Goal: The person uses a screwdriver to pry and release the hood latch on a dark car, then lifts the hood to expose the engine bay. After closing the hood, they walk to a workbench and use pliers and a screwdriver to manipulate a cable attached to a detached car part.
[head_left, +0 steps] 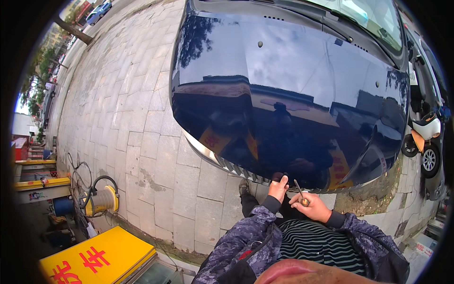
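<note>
Head view: outdoors on a pavement, a glossy dark blue metal car hood point(293, 137) fills the upper middle, its polished surface mirroring clouds, trees and a building. All places here are told from this hood.

At its near edge, above a silver slatted grille point(236, 171), is the person's bare left hand point(278, 189), thumb raised, other fingers close to the edge; whether they grip it, I cannot tell. Just right of it, also by the near edge, the bare right hand point(316, 207) has its fingers closed around a thin dark-shafted tool with an orange-brown handle point(305, 202), the shaft angled up toward the hood.

Beyond the hood rises a glass windshield point(371, 19). Left of it spreads pale grey rectangular stone paving point(137, 109), with a tree trunk point(73, 31) farther off. Well to the near left are a yellow-flanged reel point(104, 200) and a flat yellow board with red lettering point(118, 244). To its right, a white-and-orange scooter point(425, 128) stands near a grey car point(434, 183).
</note>
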### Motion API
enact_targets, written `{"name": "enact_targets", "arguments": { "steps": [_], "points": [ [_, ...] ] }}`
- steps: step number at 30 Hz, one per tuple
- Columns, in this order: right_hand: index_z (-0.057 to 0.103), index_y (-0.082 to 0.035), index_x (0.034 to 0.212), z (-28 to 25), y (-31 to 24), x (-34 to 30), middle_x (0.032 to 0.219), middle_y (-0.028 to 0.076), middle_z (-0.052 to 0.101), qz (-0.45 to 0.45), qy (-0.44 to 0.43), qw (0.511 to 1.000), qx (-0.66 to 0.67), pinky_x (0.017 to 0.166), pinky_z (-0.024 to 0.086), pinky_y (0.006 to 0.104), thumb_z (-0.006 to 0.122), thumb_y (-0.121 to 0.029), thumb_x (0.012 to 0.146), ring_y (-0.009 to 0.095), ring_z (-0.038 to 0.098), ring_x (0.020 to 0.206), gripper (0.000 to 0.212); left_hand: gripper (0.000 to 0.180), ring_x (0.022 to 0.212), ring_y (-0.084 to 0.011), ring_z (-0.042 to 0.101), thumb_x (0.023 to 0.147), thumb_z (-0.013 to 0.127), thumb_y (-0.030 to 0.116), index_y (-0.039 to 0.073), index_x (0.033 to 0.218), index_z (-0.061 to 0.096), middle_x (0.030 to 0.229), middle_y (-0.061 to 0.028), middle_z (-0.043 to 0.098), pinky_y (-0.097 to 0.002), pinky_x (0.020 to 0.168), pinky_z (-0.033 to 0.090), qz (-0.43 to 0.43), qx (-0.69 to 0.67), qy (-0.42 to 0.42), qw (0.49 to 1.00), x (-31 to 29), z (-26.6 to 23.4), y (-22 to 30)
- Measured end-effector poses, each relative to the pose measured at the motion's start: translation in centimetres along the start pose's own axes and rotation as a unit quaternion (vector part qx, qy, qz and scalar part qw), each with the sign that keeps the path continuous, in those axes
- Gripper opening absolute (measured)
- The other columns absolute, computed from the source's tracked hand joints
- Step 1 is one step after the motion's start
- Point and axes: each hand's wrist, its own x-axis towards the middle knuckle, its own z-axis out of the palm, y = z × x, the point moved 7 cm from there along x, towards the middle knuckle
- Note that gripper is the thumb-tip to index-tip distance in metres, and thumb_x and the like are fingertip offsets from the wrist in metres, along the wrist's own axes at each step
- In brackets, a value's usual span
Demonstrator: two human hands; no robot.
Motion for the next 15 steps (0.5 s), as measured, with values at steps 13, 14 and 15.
{"name": "enact_targets", "arguments": {
  "steps": [13, 14, 15],
  "points": [
    [0.068, 0.0, 0.104, -2.1, -0.5, -1.7, 0.094, 0.007, 0.072, -0.01, 0.007, 1.0, -0.014, 0.078, 0.056, 0.0294, 0.067, -0.001, 0.095, 0.015, 0.072, 0.087, 0.009, 0.023, 0.082, -0.0049, 0.058, 0.096, 0.077, 0.031, 0.019, 0.104, 0.059, 0.097, 0.0084, 0.059, -0.0211, 0.069, 0.051, -0.016, -0.014, 0.005, 1.0, -1.2, 1.0, 1.0],
    [0.068, 0.0, 0.104, -2.2, -0.6, -1.7, 0.094, 0.007, 0.072, -0.012, 0.01, 1.0, -0.015, 0.078, 0.056, 0.0294, 0.067, -0.001, 0.095, 0.015, 0.072, 0.087, 0.009, 0.022, 0.082, -0.0052, 0.058, 0.096, 0.077, 0.03, 0.019, 0.104, 0.059, 0.097, 0.0081, 0.059, -0.0211, 0.069, 0.051, -0.018, -0.013, 0.011, 1.0, -1.4, 1.1, 1.2],
    [0.068, 0.0, 0.104, -2.3, -0.7, -1.7, 0.094, 0.007, 0.072, -0.016, 0.014, 1.0, -0.018, 0.078, 0.056, 0.0293, 0.068, -0.001, 0.094, 0.015, 0.072, 0.087, 0.009, 0.023, 0.083, -0.0051, 0.058, 0.097, 0.076, 0.03, 0.018, 0.105, 0.059, 0.097, 0.0076, 0.059, -0.0213, 0.069, 0.051, -0.019, -0.011, 0.01, 1.0, -1.8, 1.4, 1.3]
  ]
}}
